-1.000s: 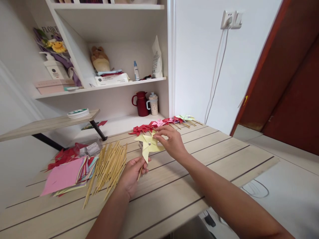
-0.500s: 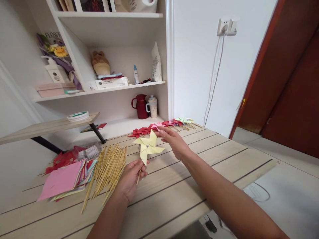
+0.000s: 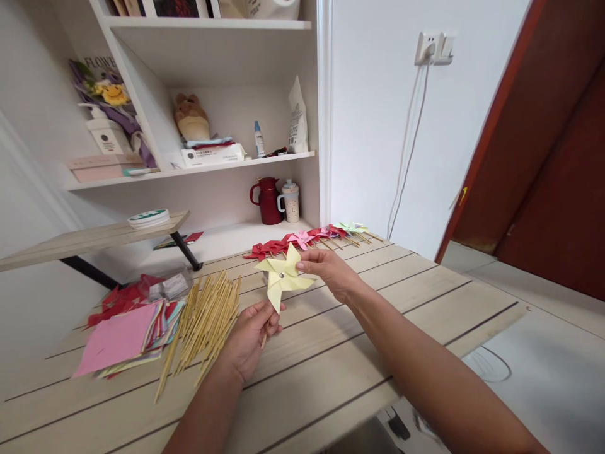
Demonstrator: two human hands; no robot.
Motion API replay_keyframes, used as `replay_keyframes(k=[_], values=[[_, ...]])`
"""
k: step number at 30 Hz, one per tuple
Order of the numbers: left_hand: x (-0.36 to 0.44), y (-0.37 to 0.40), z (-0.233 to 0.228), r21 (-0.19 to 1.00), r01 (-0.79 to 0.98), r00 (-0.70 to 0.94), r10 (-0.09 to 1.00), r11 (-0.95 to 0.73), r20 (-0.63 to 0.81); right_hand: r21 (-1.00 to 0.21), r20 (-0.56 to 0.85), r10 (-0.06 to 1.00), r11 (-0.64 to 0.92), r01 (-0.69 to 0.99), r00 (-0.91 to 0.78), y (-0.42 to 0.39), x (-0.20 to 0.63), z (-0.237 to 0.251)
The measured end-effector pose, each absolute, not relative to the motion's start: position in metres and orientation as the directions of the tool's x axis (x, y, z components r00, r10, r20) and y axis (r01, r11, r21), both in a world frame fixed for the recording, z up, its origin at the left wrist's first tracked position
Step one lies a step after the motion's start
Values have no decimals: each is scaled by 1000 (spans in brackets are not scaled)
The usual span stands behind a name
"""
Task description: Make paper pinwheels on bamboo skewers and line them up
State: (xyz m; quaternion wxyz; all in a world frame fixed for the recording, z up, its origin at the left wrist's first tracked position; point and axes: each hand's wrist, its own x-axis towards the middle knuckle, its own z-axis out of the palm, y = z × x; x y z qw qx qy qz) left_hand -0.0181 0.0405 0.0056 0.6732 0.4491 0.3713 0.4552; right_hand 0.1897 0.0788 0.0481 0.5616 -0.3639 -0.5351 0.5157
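A pale yellow paper pinwheel (image 3: 282, 279) on a thin wooden stick stands upright above the wooden table (image 3: 359, 353). My left hand (image 3: 249, 337) is closed around the stick near its lower end. My right hand (image 3: 329, 273) touches the pinwheel's right blade with thumb and fingertips. Behind it, a row of finished pinwheels (image 3: 302, 239) in red, pink and green lies along the table's far edge.
A pile of wooden sticks (image 3: 205, 318) lies left of my left hand. Further left is a stack of coloured paper squares (image 3: 123, 337) and red scraps (image 3: 120, 296). White shelves (image 3: 212, 164) behind hold a red jug, a mug and bottles. A brown door (image 3: 543, 164) is at the right.
My right hand drew back from the row toward the yellow pinwheel and now pinches its right blade. The pinwheel has turned slightly. My left hand still holds the stick.
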Motion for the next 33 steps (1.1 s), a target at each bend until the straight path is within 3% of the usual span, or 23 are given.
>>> replay_keyframes(k=[9, 21, 33], values=[[-16, 38, 9, 951, -253, 324, 942, 178, -91, -962, 234, 971, 224, -154, -55, 77, 187, 51], [-13, 38, 8, 956, -249, 320, 945, 153, -67, -935, 354, 934, 353, 34, 43, 72, 180, 50], [-15, 40, 4, 955, -239, 318, 944, 173, -92, -927, 373, 926, 369, 69, 60, 76, 182, 47]])
